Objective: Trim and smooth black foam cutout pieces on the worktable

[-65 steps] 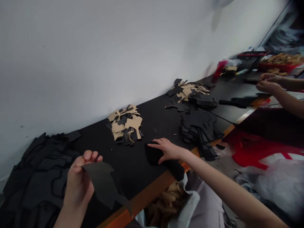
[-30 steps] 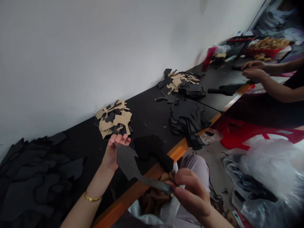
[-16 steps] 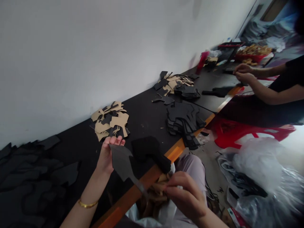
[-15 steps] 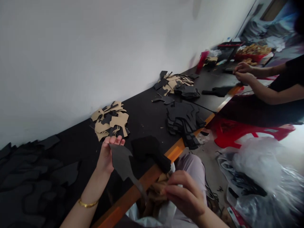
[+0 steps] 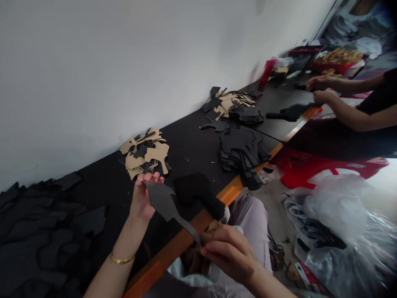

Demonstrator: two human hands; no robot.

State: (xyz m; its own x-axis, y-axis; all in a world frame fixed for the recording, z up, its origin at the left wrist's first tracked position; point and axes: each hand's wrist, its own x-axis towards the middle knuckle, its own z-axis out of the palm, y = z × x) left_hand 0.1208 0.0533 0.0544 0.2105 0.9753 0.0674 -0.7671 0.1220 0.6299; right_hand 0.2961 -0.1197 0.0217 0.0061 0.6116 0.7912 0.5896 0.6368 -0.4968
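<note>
Between my hands hangs a dark grey flat cut-out piece (image 5: 163, 202), wide at one end with a long narrow tail. My left hand (image 5: 142, 203), a gold bangle on its wrist, is closed on the wide end. Fingers of my right hand (image 5: 231, 253) are pinched at the tip of the tail, over the table's front edge. Just behind the piece, a black stack of similar shape (image 5: 194, 188) lies near the edge. Under my right hand, an open bag (image 5: 192, 278) holds tan scraps.
Tan and black cut-outs (image 5: 156, 154) are heaped by the wall. Dark pieces (image 5: 37, 231) fill the table's left; another pile (image 5: 240, 145) sits farther right. A co-worker's hands (image 5: 322, 89) work at the far right. A red stool (image 5: 294, 169) and plastic bags (image 5: 336, 203) occupy the floor.
My right hand has moved left and met the tail's tip, which was loose before. The tail is now drawn straighter. My left hand keeps its hold on the wide end.
</note>
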